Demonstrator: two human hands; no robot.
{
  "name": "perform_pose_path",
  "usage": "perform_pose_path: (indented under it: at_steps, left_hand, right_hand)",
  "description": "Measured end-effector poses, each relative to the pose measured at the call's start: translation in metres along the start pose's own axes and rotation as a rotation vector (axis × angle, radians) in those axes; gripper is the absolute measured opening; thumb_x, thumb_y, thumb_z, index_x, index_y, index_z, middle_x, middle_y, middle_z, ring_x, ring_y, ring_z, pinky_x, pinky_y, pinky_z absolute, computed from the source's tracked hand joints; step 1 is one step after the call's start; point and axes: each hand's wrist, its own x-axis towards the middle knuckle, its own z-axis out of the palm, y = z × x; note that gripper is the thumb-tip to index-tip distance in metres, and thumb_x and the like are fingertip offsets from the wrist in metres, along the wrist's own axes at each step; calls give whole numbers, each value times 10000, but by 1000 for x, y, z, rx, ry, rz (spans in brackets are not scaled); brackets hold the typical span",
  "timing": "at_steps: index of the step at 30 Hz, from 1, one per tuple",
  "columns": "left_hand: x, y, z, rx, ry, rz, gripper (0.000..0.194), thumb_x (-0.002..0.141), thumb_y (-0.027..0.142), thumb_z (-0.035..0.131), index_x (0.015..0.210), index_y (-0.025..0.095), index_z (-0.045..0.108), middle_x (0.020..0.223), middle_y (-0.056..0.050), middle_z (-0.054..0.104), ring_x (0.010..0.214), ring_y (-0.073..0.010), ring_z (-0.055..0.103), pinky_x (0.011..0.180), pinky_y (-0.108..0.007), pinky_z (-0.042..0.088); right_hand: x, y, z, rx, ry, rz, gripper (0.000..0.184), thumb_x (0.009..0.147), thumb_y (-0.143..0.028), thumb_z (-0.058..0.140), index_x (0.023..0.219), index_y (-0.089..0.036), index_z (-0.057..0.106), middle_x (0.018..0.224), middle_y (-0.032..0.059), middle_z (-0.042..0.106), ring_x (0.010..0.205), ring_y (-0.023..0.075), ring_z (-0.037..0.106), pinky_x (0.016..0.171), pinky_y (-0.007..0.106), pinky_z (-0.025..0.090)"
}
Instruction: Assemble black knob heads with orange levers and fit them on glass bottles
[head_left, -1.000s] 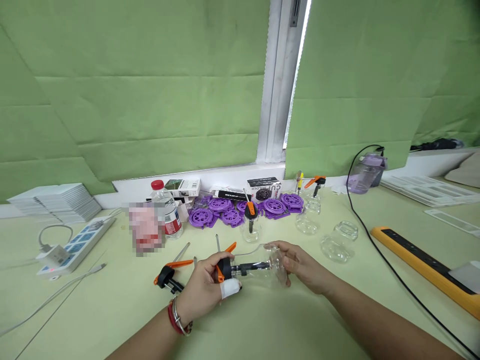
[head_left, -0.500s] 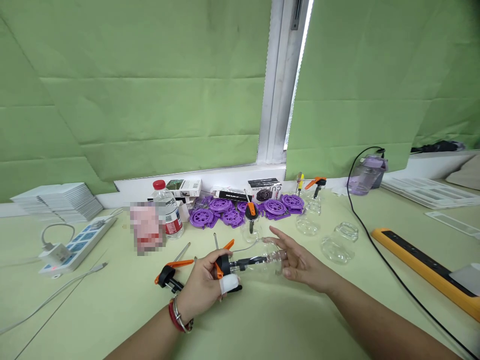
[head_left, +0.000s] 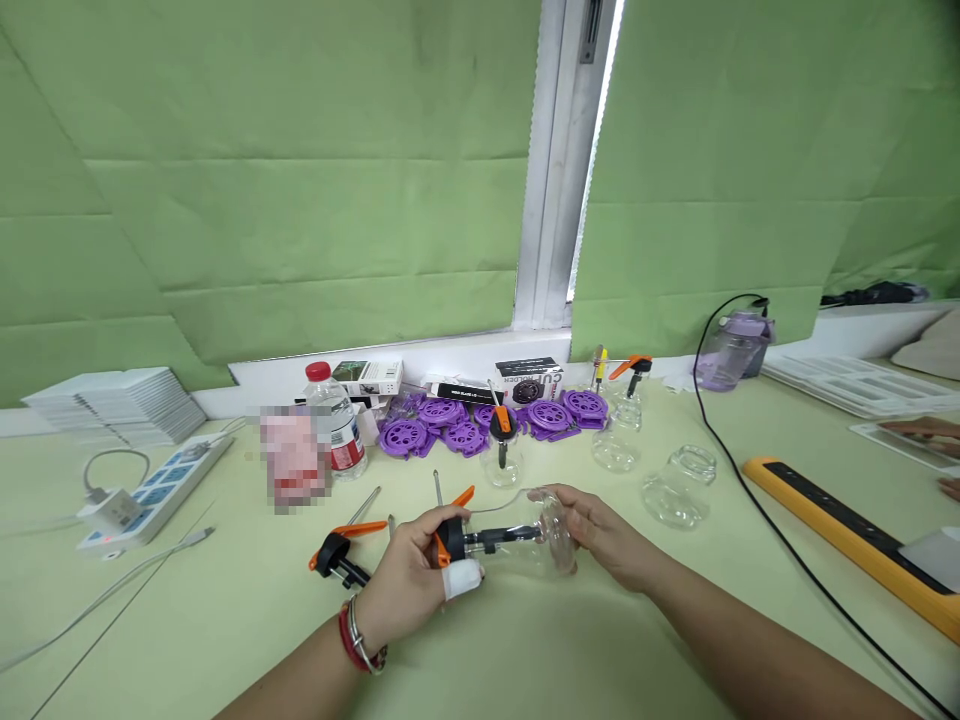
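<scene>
My left hand (head_left: 420, 570), white wrapping on its thumb, is closed round the black-and-orange pump head (head_left: 448, 541) at the neck of a clear bottle (head_left: 517, 512). The bottle lies on its side above the table, and a dark tube runs inside it. My right hand (head_left: 600, 530) grips the bottle's wide base at the other end; some fingers are hidden behind it. Left of my left hand lies another black-and-orange pump head (head_left: 335, 552) with its metal spout. Behind the held bottle, a similar bottle with a fitted head (head_left: 502, 440) stands upright.
Purple plastic discs (head_left: 465, 436) are heaped at the back beside a red-capped bottle (head_left: 346, 440). Clear bottles (head_left: 675, 498) lie at the right, near a black cable (head_left: 739, 455) and an orange-yellow bar (head_left: 847, 540). Another person's hand (head_left: 930, 430) shows at the right edge.
My right hand has gone from loosely spread fingers to a grip on the bottle's base. Another person's hand has come in at the right edge.
</scene>
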Motion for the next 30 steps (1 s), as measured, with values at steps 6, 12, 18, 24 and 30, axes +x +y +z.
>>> perform_pose_path:
  at_steps: [6,12,18,24,30]
  left_hand:
    - [2,-1,-3,-15,78,-27,599,608,342,775,1108,150,506,591,75,492,389,-63,468,363,-192,391]
    - [4,-5,-5,10,77,-32,601,617,347,768,1120,151,506,590,75,500,383,-58,460,356,-188,398]
    - [2,-6,-5,16,42,-3,589,628,337,764,1126,157,505,589,76,489,384,-52,444,366,-189,393]
    - [1,-4,-2,6,31,-10,587,611,332,772,1107,152,517,609,76,477,401,-50,442,384,-191,392]
    - [0,-1,-1,2,17,12,558,602,314,778,1080,153,536,622,74,476,414,-43,440,404,-188,393]
  right_hand:
    - [-4,-9,-3,-45,-69,-49,887,744,-518,645,1440,-344,124,1362,153,373,965,217,570,734,332,470]
    - [-5,-9,0,-43,-71,-57,768,779,-352,668,1407,-391,228,1381,90,310,1010,188,538,799,337,444]
    - [-4,-7,1,68,-59,-33,724,760,-397,675,1378,-361,299,1230,84,406,796,133,576,698,315,468]
    - [-1,0,3,93,-6,-10,669,770,-517,614,1335,-252,373,972,66,541,609,116,562,546,273,454]
    - [0,5,4,33,-3,44,711,817,-641,422,1333,-154,382,691,31,578,489,112,515,459,234,393]
